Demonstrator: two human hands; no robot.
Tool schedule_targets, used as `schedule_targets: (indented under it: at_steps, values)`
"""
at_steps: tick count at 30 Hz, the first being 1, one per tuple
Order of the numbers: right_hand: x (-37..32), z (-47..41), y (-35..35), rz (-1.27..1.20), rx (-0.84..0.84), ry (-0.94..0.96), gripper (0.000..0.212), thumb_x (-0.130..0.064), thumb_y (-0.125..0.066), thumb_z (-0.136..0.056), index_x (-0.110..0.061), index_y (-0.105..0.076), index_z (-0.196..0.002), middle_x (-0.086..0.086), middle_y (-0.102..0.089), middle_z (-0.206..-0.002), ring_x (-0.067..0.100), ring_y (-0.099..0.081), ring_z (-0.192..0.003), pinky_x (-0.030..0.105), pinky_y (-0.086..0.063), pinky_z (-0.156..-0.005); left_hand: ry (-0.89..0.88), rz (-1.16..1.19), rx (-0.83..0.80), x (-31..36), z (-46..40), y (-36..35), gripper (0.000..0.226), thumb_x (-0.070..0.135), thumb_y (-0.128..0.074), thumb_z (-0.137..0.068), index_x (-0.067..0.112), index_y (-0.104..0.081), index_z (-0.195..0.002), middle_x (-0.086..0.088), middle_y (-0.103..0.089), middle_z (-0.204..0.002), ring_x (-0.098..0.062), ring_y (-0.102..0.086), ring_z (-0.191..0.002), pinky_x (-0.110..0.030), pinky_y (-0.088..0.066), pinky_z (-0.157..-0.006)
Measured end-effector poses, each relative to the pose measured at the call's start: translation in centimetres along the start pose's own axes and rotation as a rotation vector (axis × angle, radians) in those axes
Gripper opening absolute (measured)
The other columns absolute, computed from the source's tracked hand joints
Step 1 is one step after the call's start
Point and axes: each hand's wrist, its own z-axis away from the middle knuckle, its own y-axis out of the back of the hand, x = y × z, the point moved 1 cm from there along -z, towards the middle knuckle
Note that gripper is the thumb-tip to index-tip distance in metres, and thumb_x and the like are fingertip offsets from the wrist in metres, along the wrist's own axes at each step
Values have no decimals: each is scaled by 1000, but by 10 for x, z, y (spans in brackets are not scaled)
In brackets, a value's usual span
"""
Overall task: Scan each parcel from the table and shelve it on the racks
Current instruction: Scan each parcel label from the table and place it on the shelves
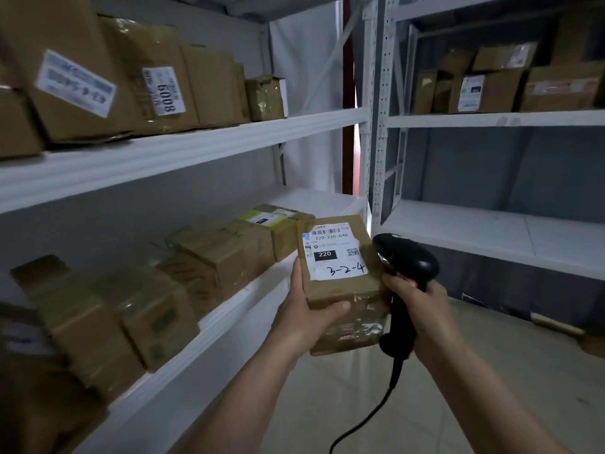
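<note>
A brown cardboard parcel [343,290] with a white label marked "220" and handwritten "3-2-4" is held up in front of the racks. My left hand [306,319] grips its left side, thumb across the front edge. My right hand [422,309] grips a black corded barcode scanner [406,263], whose head sits beside the parcel's right edge; the fingertips also touch that side of the parcel. The white rack [183,152] on the left carries rows of parcels on two levels.
The lower left shelf [229,322] holds several brown boxes, with bare white shelf at its far end behind the parcel. A second rack [491,121] on the right has boxes on its upper level and a bare lower level. Tiled floor lies below.
</note>
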Motion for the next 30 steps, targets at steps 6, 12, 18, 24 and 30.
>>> schedule_targets:
  at_steps: [6,12,18,24,30]
  values:
    - [-23,-84,31,34,-11,33,12,-5,-67,-84,-17,-68,-87,-5,-71,-64,9,-68,-57,23,-52,-51,-11,36,39,17,-63,-51,107,38,-79,-65,51,-13,-148,16,-60,-130,-13,-58,-119,-43,-47,-103]
    - [-29,-149,42,35,2,-5,10,-12,-69,-84,-17,-67,-92,1,-74,-77,18,-71,-72,31,-53,-63,-20,-16,67,29,-124,-76,105,26,-81,-75,46,-10,-150,12,-59,-132,-16,-56,-121,-44,-46,-104]
    - [-31,-229,35,42,-42,-30,7,-14,-68,-85,-16,-67,-92,-2,-71,-68,19,-68,-71,34,-51,-62,-27,-121,85,33,-197,-83,110,17,-81,-75,42,-5,-151,10,-55,-137,-17,-55,-122,-43,-46,-103]
    - [-27,-312,-4,53,-96,-47,19,-17,-68,-85,-13,-66,-103,5,-69,-83,26,-66,-85,45,-53,-77,-23,-223,125,32,-279,-68,118,21,-79,-79,40,13,-152,10,-38,-150,-17,-46,-129,-36,-42,-107]
    - [-14,-379,-37,35,-119,-29,29,-16,-70,-82,-10,-66,-110,12,-69,-94,29,-66,-88,48,-53,-83,-89,-299,235,22,-344,-57,114,8,-74,-80,42,8,-151,10,-34,-153,-14,-48,-127,-30,-43,-102]
